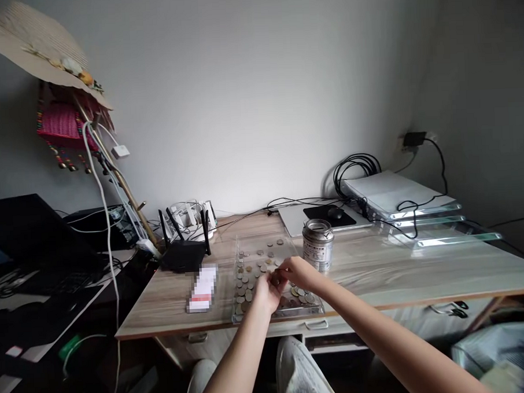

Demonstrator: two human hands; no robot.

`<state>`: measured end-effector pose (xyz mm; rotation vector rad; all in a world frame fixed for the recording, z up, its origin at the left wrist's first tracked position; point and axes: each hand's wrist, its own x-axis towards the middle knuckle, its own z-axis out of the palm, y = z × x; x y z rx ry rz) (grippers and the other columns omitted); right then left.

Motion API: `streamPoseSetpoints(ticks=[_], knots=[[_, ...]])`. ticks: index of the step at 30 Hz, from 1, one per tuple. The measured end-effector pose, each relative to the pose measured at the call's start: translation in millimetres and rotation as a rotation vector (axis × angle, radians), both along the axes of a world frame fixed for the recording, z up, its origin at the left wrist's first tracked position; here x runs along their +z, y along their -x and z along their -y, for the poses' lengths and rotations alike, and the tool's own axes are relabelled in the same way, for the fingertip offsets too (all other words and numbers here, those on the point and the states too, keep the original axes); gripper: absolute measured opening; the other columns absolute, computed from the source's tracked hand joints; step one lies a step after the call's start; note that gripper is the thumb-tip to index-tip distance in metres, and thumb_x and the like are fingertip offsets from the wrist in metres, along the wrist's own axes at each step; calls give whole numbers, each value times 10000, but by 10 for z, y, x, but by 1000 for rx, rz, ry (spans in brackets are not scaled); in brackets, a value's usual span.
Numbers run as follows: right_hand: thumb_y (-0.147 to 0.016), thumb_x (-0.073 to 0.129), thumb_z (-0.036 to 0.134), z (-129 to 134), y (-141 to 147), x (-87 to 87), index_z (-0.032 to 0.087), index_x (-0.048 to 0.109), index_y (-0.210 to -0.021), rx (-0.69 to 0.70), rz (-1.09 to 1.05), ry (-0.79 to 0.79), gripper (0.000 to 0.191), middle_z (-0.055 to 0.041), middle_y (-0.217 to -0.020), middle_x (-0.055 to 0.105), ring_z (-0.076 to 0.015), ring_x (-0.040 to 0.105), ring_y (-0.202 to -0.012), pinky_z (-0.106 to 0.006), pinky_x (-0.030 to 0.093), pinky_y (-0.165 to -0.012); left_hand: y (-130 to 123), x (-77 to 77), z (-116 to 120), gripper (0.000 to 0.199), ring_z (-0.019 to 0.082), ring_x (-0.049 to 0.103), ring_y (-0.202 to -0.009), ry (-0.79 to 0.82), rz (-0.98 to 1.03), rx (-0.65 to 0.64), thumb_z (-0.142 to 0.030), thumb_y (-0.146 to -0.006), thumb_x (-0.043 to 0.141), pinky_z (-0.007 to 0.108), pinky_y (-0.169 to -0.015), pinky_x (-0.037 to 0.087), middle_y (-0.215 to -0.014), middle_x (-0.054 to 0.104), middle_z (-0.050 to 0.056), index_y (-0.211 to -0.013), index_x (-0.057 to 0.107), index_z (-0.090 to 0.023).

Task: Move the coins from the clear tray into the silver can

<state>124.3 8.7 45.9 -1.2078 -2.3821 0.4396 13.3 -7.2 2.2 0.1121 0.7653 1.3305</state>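
Note:
A clear plastic tray (255, 246) lies on the desk with many silvery and a few brassy coins (248, 284) spread over it. Above its middle, my left hand (268, 293) is turned up and cupped, its curled fingers around what look like coins. My right hand (299, 271) meets it from the right, with thumb and fingers pinched together at the left fingers. Whatever sits in that pinch is too small and hidden to make out. Just behind my right hand stands a round metal tin (318, 246) with a printed label.
Left of the tray are a blurred white-and-red card (202, 289) and a black router (184, 255). A silver laptop (291, 218) with a mouse (334, 213) lies behind the tin. Stacked clear shelves (436, 212) stand at right. A white cable (108, 238) hangs past the desk's left end.

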Motion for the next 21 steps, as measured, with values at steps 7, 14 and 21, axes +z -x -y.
streamPoseSetpoints(ticks=[7,14,21], knots=[[-725,478,218,-176,-468,451,182,682,-819,-214,-258,-202,227,-42,-773,669,-133,582,-664,-208,422,-600,1,-10,54,216,154,622,-651,-49,-42,-81,48,-700,365,256,-645,521,-638,609,116,-659,545,-64],[-637,528,173,-682,-1140,856,230,693,-704,-435,233,-210,187,-3,-742,669,-146,587,-709,-203,403,-577,-40,54,91,157,86,568,-509,-67,-201,-109,-6,-742,443,163,-475,462,-584,599,67,-673,559,-84],[-740,462,260,-376,-810,791,227,658,-835,-436,135,-387,221,-24,-852,657,-150,581,-746,-218,410,-591,-52,29,86,62,40,458,-407,-127,-293,-134,-85,-692,564,113,-340,282,-510,555,28,-634,550,-103]])
